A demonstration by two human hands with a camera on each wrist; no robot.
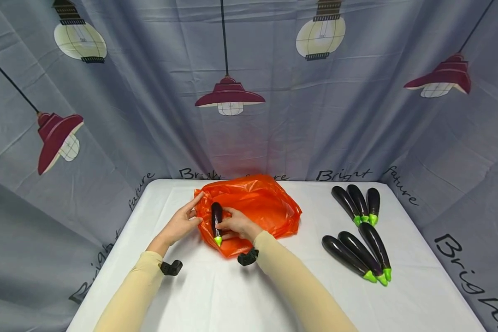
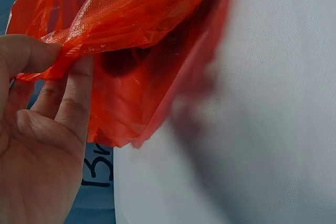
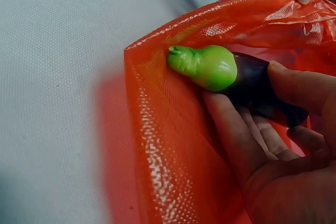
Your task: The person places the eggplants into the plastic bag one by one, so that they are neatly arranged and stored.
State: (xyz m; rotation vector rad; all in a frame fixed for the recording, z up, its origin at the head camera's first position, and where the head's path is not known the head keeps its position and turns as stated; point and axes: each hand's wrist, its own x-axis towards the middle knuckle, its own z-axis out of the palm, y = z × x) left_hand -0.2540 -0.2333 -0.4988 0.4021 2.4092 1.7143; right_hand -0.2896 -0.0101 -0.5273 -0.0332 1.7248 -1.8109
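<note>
A red plastic bag point(image 1: 257, 203) lies with its mouth open on the white table. My left hand point(image 1: 181, 225) pinches the left edge of the bag between thumb and fingers, seen closely in the left wrist view, where the bag point(image 2: 126, 108) hangs from the grip. Over the bag's mouth, my right hand point(image 1: 239, 224) holds a dark eggplant point(image 1: 216, 219) with a green stem end. In the right wrist view the thumb and fingers curl round the eggplant point(image 3: 252, 80), and its green end lies inside the bag's opening, near a corner.
Three eggplants point(image 1: 354, 203) lie at the back right of the table point(image 1: 249, 295). Three more eggplants point(image 1: 357, 256) lie just in front of them. A grey curtain point(image 1: 157, 101) printed with lamps surrounds the table's back and sides.
</note>
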